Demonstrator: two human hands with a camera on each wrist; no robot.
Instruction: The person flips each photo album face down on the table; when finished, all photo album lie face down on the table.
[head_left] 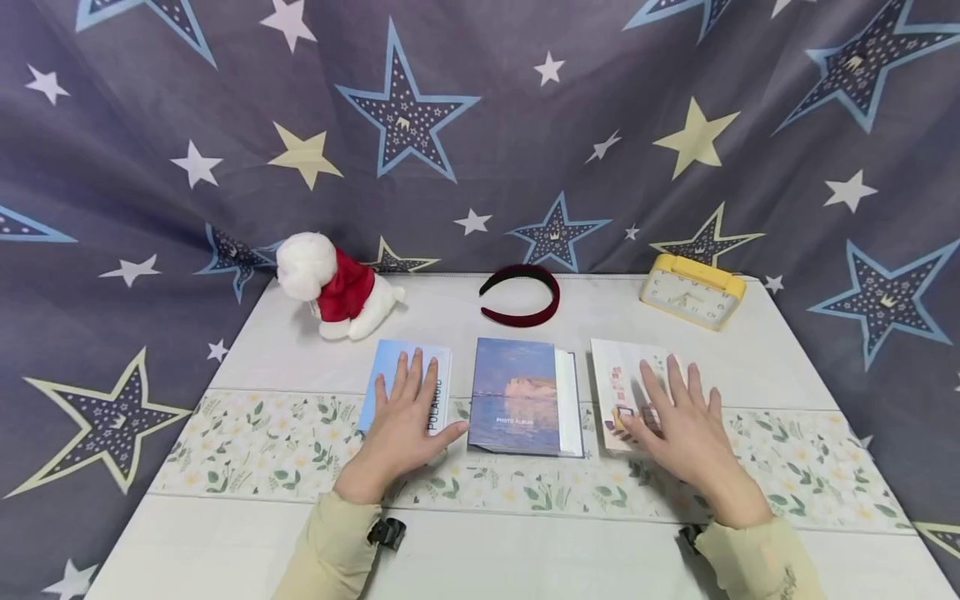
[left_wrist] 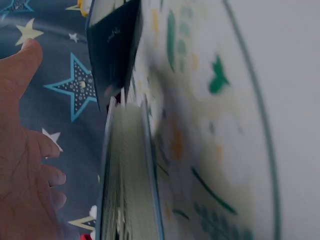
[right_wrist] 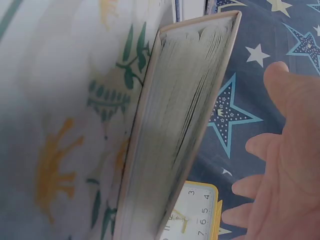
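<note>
The thick blue photo album with a seascape cover [head_left: 513,367] lies mid-table, just beside the left thumb; a sideways sweep of that hand could push it askew. The white hardcover book with pinkish print [head_left: 613,375] lies below the right hand [head_left: 690,437], spread and apart from the cover; if gripped on one edge only, it might tilt and slip. The light-blue book lettered POLAROID [head_left: 386,379] lies below the left hand [head_left: 405,421], likewise spread and apart; an uneven press could slide it.

A dark star-printed cloth [head_left: 495,54] hangs behind and beside the white table [head_left: 525,554], crossed by a pale floral strip [head_left: 255,442]. Toward the back sit a white plush animal in red clothing [head_left: 348,287], a yellow-framed clock [head_left: 690,292] and a dark-red headband [head_left: 553,298]
</note>
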